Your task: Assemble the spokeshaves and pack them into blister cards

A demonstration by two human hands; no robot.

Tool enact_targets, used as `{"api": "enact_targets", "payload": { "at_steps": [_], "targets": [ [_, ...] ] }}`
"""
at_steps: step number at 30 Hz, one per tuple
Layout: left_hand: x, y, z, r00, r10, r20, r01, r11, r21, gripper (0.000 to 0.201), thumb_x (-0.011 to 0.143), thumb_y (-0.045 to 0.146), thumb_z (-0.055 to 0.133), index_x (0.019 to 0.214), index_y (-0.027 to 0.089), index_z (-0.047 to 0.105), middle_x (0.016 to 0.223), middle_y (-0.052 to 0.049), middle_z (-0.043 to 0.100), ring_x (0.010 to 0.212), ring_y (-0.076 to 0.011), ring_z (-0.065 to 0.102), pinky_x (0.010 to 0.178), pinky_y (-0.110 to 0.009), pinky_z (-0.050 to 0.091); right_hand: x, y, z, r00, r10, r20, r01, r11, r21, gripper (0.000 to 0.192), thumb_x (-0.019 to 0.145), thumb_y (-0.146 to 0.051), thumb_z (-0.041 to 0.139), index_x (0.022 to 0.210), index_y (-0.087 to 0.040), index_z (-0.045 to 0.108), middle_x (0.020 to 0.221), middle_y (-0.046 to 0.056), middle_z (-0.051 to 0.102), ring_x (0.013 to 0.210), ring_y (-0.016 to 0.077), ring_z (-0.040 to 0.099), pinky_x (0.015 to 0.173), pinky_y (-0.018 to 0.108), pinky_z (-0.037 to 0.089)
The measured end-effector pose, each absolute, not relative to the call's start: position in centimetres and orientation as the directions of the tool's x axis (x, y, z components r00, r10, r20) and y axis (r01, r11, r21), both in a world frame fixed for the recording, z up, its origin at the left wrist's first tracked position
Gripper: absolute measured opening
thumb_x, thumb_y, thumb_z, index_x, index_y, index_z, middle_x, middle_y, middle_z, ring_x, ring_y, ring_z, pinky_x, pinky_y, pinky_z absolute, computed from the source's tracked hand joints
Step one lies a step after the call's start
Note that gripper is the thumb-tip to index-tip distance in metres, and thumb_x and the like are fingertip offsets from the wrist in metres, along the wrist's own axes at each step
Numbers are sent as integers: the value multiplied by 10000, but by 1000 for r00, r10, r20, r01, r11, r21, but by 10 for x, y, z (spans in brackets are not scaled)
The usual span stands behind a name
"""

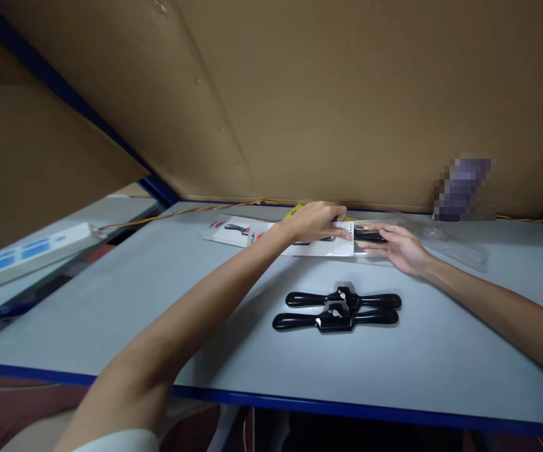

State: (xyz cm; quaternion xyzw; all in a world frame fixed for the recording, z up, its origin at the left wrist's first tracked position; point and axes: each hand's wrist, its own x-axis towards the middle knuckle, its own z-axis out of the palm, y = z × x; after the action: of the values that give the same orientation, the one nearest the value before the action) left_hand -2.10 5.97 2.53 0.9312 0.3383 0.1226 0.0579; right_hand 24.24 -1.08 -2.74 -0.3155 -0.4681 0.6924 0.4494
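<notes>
My left hand [317, 221] pinches a white printed card [316, 250] at the back of the table. Just to the right of it, my right hand [403, 248] closes around a black spokeshave [368, 237], of which one handle shows beside clear plastic wrapping. Whether that handle lies inside the plastic or on it, I cannot tell. Nearer to me lie two black spokeshaves, the farther spokeshave [302, 299] and the nearer spokeshave [294, 321], side by side and untouched. More white printed cards [231, 229] lie left of my left hand.
Clear plastic bags [459, 248] lie at the back right, near a blurred purple object [464, 188]. Something yellow [294, 211] shows behind my left hand. A cardboard wall [346, 125] rises behind the grey table [125, 301]. A white power strip [31, 251] sits far left, with a cable running behind.
</notes>
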Motion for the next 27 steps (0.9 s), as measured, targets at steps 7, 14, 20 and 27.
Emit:
{"api": "enact_targets", "payload": {
  "at_steps": [7,14,20,27],
  "targets": [
    [-6,58,14,731,659,179,576,-735,357,686,894,902,443,797,224,463,727,-5,556,638,-157,432,636,-296,295,240,-12,-26,-387,922,-6,-292,-129,-948,351,748,-258,934,1068,-235,792,1236,50,789,1037,242,797,1107,491,588],
    [25,43,0,669,688,281,678,-720,150,493,1111,543,292,977,200,620,938,-102,702,868,-263,651,725,-346,379,236,-14,-24,-366,930,37,-246,-58,-967,463,632,-323,982,1041,-233,784,1150,53,796,1047,245,751,1022,473,611],
    [65,32,1,633,587,505,671,-741,22,560,1141,452,158,1183,180,646,1100,-138,702,1034,-295,623,907,-427,424,233,-16,-26,-338,939,66,-208,-6,-978,450,559,-229,962,937,-218,718,962,10,787,1029,261,726,998,452,561],
    [88,31,10,654,525,545,575,-813,93,599,1140,449,114,1184,184,649,1112,-145,684,1048,-282,598,955,-441,440,231,-13,-33,-278,959,60,-238,-9,-971,465,535,-169,874,959,-248,700,1004,-9,795,1112,281,705,1049,453,525]
  ]
}}
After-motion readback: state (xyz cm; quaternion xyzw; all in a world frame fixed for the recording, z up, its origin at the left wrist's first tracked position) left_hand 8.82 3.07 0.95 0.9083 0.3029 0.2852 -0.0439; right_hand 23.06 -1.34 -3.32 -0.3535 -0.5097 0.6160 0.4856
